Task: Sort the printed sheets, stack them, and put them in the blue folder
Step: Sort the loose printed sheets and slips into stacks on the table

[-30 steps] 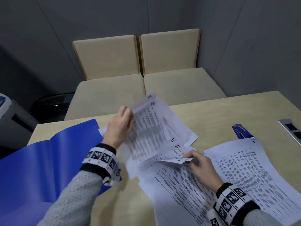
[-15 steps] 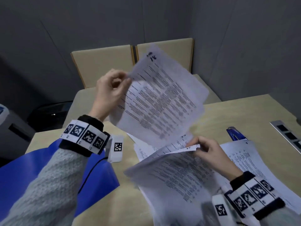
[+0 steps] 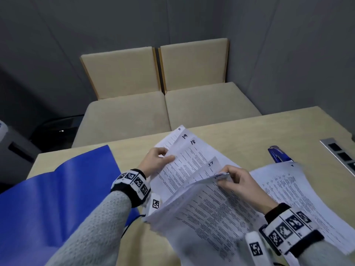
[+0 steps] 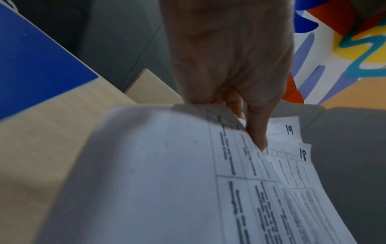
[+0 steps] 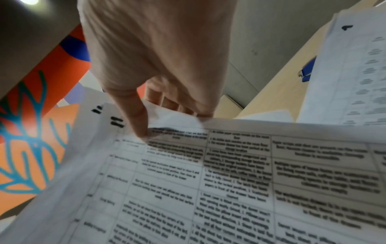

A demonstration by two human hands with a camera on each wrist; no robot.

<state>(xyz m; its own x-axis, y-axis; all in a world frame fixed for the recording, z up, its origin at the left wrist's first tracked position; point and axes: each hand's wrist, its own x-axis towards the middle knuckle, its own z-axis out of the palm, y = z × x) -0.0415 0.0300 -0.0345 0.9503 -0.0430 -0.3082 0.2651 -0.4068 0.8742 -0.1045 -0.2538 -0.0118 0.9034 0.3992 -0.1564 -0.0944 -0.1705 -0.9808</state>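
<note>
Printed sheets with handwritten numbers lie fanned on the table: 19 (image 3: 184,136), 18 (image 3: 192,142) and 17 (image 3: 211,163). My left hand (image 3: 166,155) pinches the left edge of sheet 18 (image 4: 288,173), thumb on top, above sheet 19 (image 4: 289,129). My right hand (image 3: 225,174) pinches the lifted top corner of a thick stack of sheets (image 3: 207,212), which hangs raised over sheet 17; the right wrist view shows thumb on top and fingers beneath this stack (image 5: 229,173). The open blue folder (image 3: 57,189) lies at the left. A second pile of sheets (image 3: 311,200) lies at the right.
A blue stapler (image 3: 278,154) sits beyond the right pile. A metal socket strip (image 3: 342,156) is set into the table's right edge. Two beige chairs (image 3: 163,104) stand against the far edge. A dark bin (image 3: 57,129) sits on the floor at the left.
My left hand has brought sheet 18 down from high in the air onto the fanned sheets. My right hand still pinches the stack's corner, held slightly higher.
</note>
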